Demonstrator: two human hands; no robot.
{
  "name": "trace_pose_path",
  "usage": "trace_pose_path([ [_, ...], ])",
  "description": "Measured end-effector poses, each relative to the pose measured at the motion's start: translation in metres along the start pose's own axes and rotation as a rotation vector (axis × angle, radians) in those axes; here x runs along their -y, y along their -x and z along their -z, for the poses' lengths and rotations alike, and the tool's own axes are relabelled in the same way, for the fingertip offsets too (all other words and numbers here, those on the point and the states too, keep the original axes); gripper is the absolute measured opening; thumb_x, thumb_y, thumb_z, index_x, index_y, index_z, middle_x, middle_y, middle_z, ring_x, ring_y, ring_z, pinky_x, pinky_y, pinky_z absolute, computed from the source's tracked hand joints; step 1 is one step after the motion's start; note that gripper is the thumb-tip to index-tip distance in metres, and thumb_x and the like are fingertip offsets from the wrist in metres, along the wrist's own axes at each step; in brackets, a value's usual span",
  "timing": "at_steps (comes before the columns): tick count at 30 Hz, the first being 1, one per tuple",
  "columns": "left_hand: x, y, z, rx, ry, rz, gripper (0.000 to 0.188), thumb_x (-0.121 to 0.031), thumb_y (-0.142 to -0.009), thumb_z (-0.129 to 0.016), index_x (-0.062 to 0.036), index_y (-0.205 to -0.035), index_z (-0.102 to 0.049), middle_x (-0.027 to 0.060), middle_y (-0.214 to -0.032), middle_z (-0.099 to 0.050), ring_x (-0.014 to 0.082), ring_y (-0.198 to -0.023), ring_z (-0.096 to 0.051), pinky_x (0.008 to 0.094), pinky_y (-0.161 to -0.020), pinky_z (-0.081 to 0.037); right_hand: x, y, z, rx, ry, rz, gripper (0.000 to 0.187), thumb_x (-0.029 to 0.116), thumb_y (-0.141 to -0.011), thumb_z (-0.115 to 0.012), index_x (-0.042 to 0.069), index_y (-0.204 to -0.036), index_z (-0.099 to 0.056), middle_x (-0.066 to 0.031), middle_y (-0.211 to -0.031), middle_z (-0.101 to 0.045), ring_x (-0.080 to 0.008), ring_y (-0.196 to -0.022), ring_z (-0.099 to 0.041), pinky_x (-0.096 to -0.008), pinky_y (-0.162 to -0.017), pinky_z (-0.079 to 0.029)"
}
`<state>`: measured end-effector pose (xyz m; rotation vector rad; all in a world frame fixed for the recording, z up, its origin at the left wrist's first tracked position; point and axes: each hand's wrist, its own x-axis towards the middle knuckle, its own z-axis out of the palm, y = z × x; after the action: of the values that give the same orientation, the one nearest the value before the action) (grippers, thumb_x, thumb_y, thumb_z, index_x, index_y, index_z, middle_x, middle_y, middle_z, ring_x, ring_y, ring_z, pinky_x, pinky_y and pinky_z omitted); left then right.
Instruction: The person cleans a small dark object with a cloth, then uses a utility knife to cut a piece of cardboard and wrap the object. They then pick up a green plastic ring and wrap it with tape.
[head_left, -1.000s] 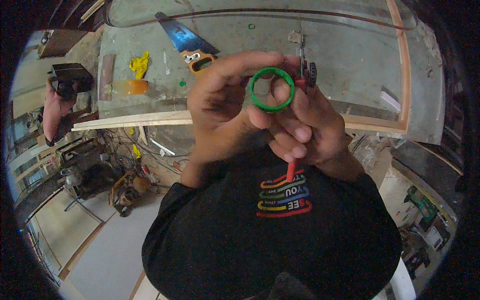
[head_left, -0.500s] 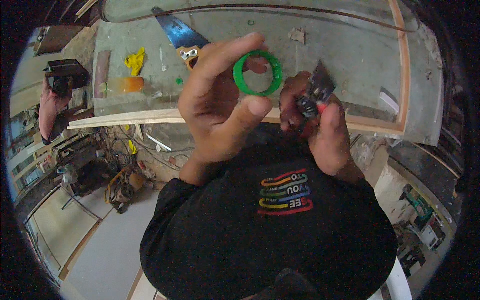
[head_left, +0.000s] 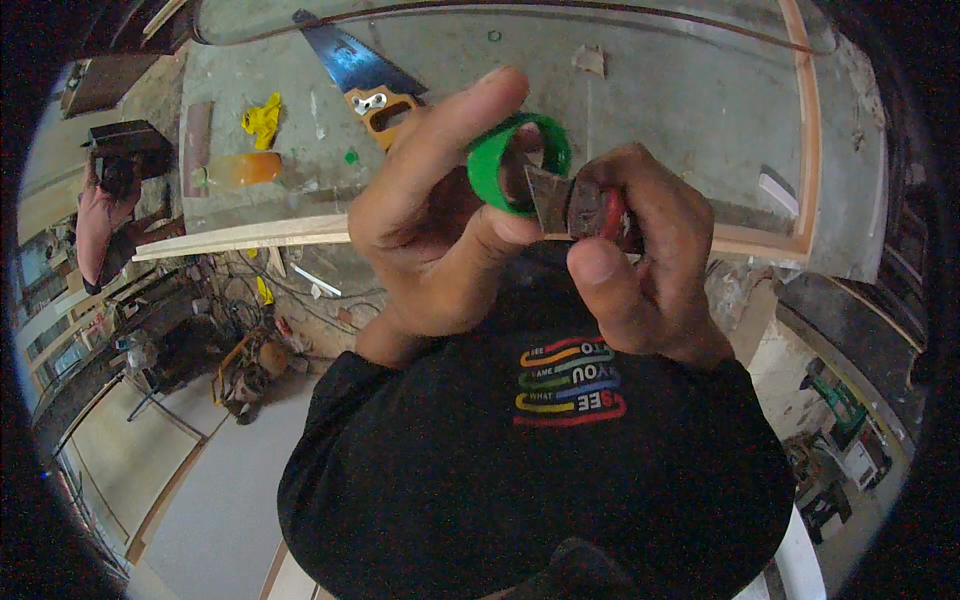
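Note:
Between the thumb and fingers of my left hand (head_left: 425,225), a green plastic ring (head_left: 487,170) is held up above the workbench. My right hand (head_left: 660,245) is closed around a knife (head_left: 588,210) with a short, wide blade and some red on its handle. The blade points left and lies at the ring's right edge, close to my left thumb. I cannot tell whether it touches the ring. Beyond my left hand lies a handsaw (head_left: 360,65) with a wooden handle, which my fingers partly cover.
The grey bench (head_left: 660,100) carries a wooden strip frame (head_left: 250,238), a crumpled yellow piece (head_left: 262,120), an orange bottle (head_left: 250,169) and a paper scrap (head_left: 590,62). At far left another person's arm (head_left: 95,225) shows beside a black box-like object (head_left: 128,150). Tools and cables clutter the floor.
My right hand has turned the knife so its blade points left, and brought it to the ring. The green ring has tilted slightly in my left hand.

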<state>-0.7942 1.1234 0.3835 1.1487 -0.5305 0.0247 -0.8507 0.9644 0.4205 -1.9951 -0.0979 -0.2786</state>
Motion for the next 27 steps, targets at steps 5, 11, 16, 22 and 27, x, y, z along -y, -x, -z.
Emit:
trace_pose_path([
  [5, -0.002, 0.001, -0.005, -0.056, -0.009, -0.003, 0.063, -0.018, -0.083, -0.078, 0.0093, -0.132, -0.051, 0.0179, -0.119, -0.063, 0.0210, -0.101, -0.065, 0.0295, -0.089, -0.050, -0.003, 0.002, -0.004, -0.039, 0.020, -0.018, 0.047, 0.046, -0.081, -0.061, 0.000, -0.084, -0.055, -0.0027, -0.066, -0.047, -0.0109, -0.057, -0.041, -0.0274, -0.050, -0.031],
  [11, -0.009, 0.008, -0.017, -0.251, -0.077, 0.147, 0.083, -0.038, -0.080, -0.081, -0.0003, -0.142, -0.040, 0.0118, -0.106, -0.066, 0.0204, -0.090, -0.065, 0.0324, -0.078, -0.054, 0.000, 0.004, -0.001, -0.044, 0.137, 0.020, 0.041, 0.040, -0.077, -0.067, 0.001, -0.078, -0.055, -0.0017, -0.062, -0.048, -0.0089, -0.053, -0.043, -0.0253, -0.047, -0.033],
  [16, -0.007, 0.010, -0.019, -0.233, -0.010, 0.163, 0.083, -0.036, -0.078, -0.083, -0.0024, -0.141, -0.038, 0.0100, -0.100, -0.065, 0.0203, -0.088, -0.065, 0.0348, -0.075, -0.056, 0.004, 0.005, 0.003, -0.047, 0.166, 0.007, 0.036, 0.034, -0.073, -0.071, 0.002, -0.074, -0.056, -0.0015, -0.059, -0.048, -0.0075, -0.051, -0.044, -0.0241, -0.046, -0.035],
  [22, -0.011, 0.014, -0.024, -0.289, 0.092, 0.222, 0.076, -0.030, -0.075, -0.084, -0.0054, -0.129, -0.037, 0.0105, -0.095, -0.066, 0.0212, -0.083, -0.067, 0.0369, -0.075, -0.057, 0.004, 0.009, 0.008, -0.022, 0.194, 0.043, 0.036, 0.034, -0.072, -0.072, 0.002, -0.072, -0.056, -0.0022, -0.056, -0.048, -0.0093, -0.048, -0.044, -0.0253, -0.045, -0.035],
  [27, -0.013, 0.013, -0.020, -0.266, 0.097, 0.264, 0.067, -0.031, -0.073, -0.085, -0.0092, -0.114, -0.037, 0.0099, -0.093, -0.065, 0.0209, -0.078, -0.066, 0.0371, -0.071, -0.058, 0.000, 0.010, 0.005, -0.062, 0.207, 0.109, 0.036, 0.033, -0.071, -0.073, 0.002, -0.070, -0.055, -0.0035, -0.056, -0.048, -0.0113, -0.047, -0.046, -0.0271, -0.044, -0.035],
])
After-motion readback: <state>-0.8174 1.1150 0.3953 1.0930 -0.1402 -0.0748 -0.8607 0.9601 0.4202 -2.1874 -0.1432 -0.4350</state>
